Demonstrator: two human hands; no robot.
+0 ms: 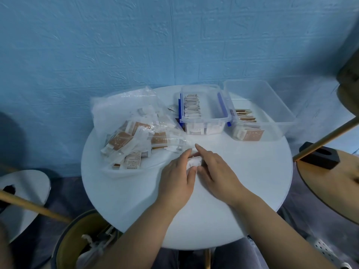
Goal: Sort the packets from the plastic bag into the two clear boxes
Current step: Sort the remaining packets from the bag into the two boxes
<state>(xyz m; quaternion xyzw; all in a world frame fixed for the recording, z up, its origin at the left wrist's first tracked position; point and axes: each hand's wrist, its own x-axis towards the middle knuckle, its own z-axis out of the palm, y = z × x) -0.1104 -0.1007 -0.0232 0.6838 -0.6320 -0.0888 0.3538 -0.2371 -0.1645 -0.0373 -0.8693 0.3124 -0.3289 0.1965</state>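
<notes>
Left grip point(177, 177) and right grip point(215, 171) both clasp a small stack of packets point(194, 161) on the bench point(252, 181), probably squaring its edges so it slots upright into a box point(206, 120), the bag point(108, 113) lying near at left

My left hand point(176, 179) and right hand point(215, 171) are bare. My left forearm point(139, 235) and right forearm point(272, 220) are bare too, as far as they show, with uncovered wrists. Lower down, between my arms, I wear grey-blue trousers point(240, 255) of a denim-like cloth, slightly creased.
</notes>
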